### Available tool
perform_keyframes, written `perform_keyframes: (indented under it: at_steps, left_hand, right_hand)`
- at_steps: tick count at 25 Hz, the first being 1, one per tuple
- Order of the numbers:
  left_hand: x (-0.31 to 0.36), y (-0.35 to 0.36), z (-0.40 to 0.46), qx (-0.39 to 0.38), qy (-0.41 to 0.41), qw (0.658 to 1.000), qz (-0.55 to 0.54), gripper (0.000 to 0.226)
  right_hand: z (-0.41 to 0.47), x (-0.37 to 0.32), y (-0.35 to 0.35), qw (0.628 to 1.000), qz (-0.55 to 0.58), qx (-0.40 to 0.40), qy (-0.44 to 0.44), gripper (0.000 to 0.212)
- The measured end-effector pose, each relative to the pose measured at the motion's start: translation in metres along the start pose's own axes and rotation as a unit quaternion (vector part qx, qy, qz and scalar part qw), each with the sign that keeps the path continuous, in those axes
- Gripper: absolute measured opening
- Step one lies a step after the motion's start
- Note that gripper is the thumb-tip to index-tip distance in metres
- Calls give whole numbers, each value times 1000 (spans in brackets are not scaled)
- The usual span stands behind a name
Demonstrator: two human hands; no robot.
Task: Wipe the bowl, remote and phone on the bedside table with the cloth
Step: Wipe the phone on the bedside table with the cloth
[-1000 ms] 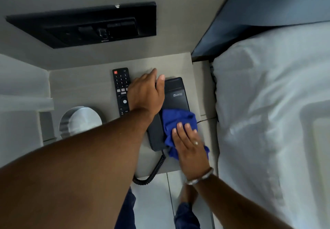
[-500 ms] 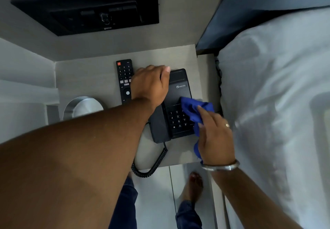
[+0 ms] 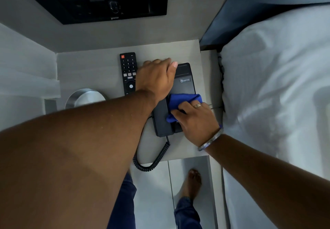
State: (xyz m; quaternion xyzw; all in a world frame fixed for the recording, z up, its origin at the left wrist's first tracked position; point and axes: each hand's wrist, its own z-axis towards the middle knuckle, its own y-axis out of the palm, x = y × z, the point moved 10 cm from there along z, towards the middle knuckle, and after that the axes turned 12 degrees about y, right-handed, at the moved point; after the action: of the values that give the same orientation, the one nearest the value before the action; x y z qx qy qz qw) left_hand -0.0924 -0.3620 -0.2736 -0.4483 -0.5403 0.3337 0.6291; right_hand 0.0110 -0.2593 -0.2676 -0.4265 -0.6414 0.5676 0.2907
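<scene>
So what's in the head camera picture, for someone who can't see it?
A person's right hand presses a crumpled blue cloth onto a black corded desk phone on a grey bedside table, while the left hand steadies the phone's top. A black TV remote and a round metal bowl lie to the left; a white bed is to the right.

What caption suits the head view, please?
Left hand steadies the phone while right hand wipes it with blue cloth.
</scene>
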Motion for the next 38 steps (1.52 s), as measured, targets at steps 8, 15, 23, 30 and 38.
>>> perform_keyframes:
  at_steps: [8,15,23,30,38]
  left_hand:
    - [-1,7,0,-55,5,998,9,66]
    - [-4,12,0,-67,-12,997,26,59]
    - [-1,10,-2,-79,2,997,17,57]
    - [-1,8,-1,-73,0,997,21,57]
    - [-1,10,0,-60,4,998,36,59]
  right_hand:
    - [-16,83,-1,985,1,-26,168,28]
    - [-22,50,-40,965,140,127,182,25]
    - [-22,25,-8,995,72,43,48,30]
    - [-59,106,5,922,111,34,370,36]
    - [-31,6,-9,956,199,112,186,24]
